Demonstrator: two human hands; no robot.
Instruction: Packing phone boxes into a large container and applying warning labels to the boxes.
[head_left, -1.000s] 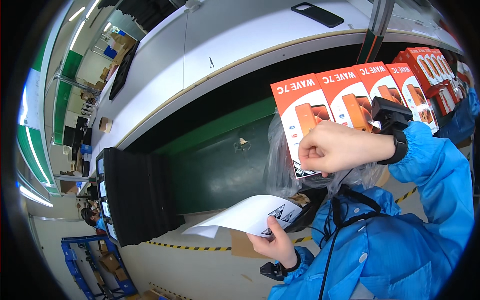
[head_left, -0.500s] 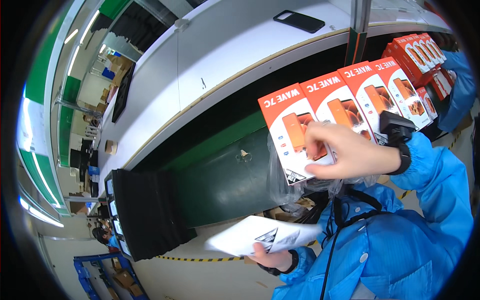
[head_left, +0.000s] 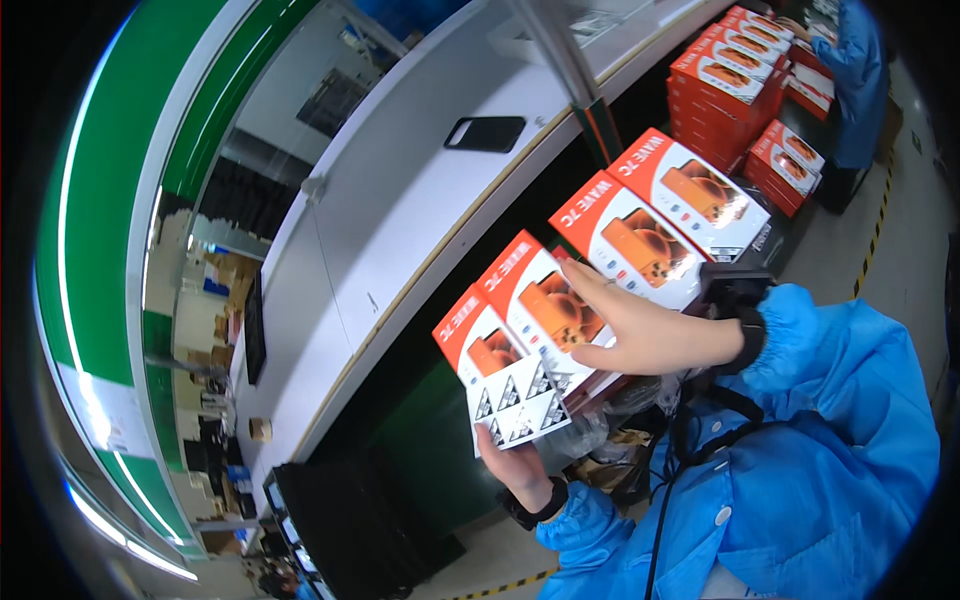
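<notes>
Several red-and-white phone boxes stand in a slanting row before me. My left hand grips a white sheet of black triangular stickers, tilted in front of the leftmost box and covering its lower part. Across the right side of the second box lies my right hand, fingers stretched toward its far edge and thumb spread apart near its lower part. A gap separates that box from the third box; the fourth box stands against the third.
A white bench runs behind the row, with a black phone case on it. A metal post rises at its edge. Stacked red boxes and a co-worker's blue sleeve are at the far right. Clear plastic wrap hangs below.
My right hand has gone from pinched fingers on the leftmost box to stretched fingers at the second. The sticker sheet has come up to the boxes. A gap has opened mid-row; the view has turned.
</notes>
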